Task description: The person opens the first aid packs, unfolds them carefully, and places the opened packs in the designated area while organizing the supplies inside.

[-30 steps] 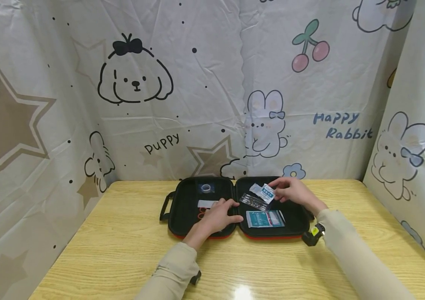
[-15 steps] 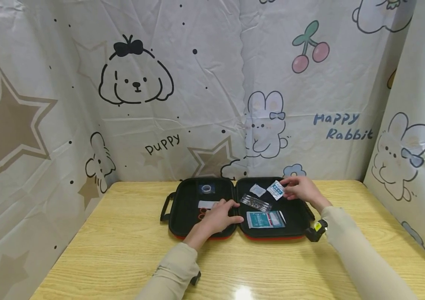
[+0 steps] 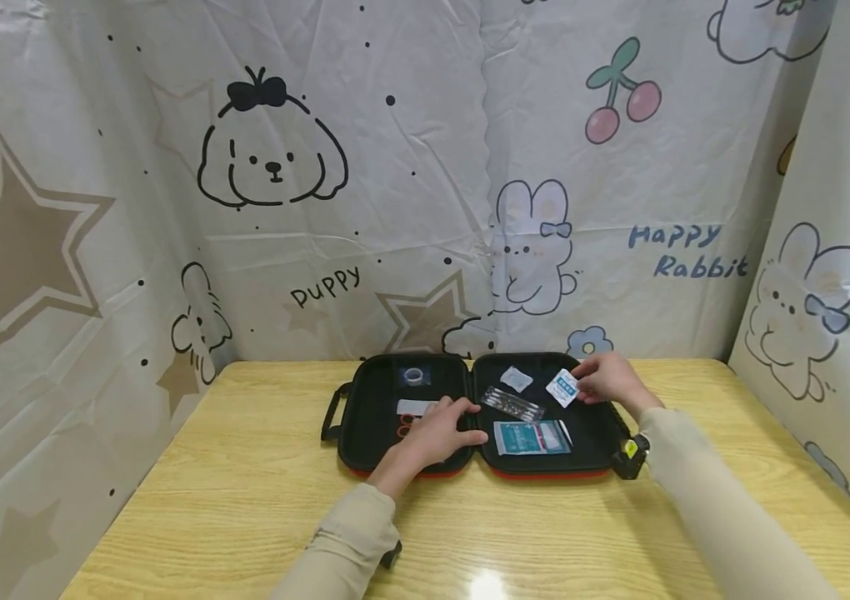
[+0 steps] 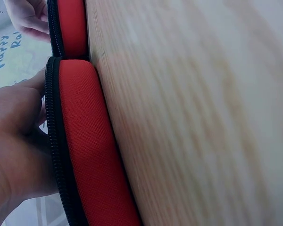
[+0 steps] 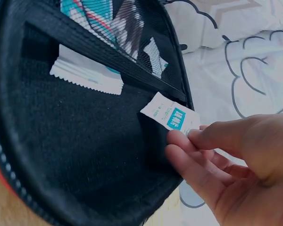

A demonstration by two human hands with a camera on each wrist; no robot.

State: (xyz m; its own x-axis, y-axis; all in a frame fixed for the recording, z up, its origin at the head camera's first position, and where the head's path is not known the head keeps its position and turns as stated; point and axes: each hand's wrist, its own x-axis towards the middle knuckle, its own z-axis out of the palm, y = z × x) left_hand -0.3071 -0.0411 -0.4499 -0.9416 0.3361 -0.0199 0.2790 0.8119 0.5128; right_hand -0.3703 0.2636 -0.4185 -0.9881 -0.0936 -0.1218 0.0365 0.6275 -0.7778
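A black zip case with red outer sides (image 3: 410, 471) lies unfolded in two halves. Over its right half, my right hand (image 3: 608, 377) pinches a small white sachet with a blue-green label (image 5: 172, 114) between thumb and fingers. My left hand (image 3: 436, 435) lies over the left half near the hinge, fingers spread and loosely bent. Beside it are orange-handled scissors (image 3: 405, 427), partly covered, and a flat white item (image 3: 412, 407). In the right half sit a small whitish sachet (image 3: 517, 379), a clear pack of cotton swabs (image 3: 512, 404) and a teal packet (image 3: 522, 438).
A roll of tape in a clear bag (image 3: 413, 376) is in the left half's upper part. A carry handle (image 3: 331, 414) sticks out on the left. Inside the right half runs a mesh pocket with a black band (image 5: 101, 55). A printed cloth (image 3: 425, 208) hangs behind the wooden table (image 3: 245, 467).
My right hand has moved right with the labelled sachet, away from the other whitish sachet and swab pack it had overlapped. The left hand stays where it was.
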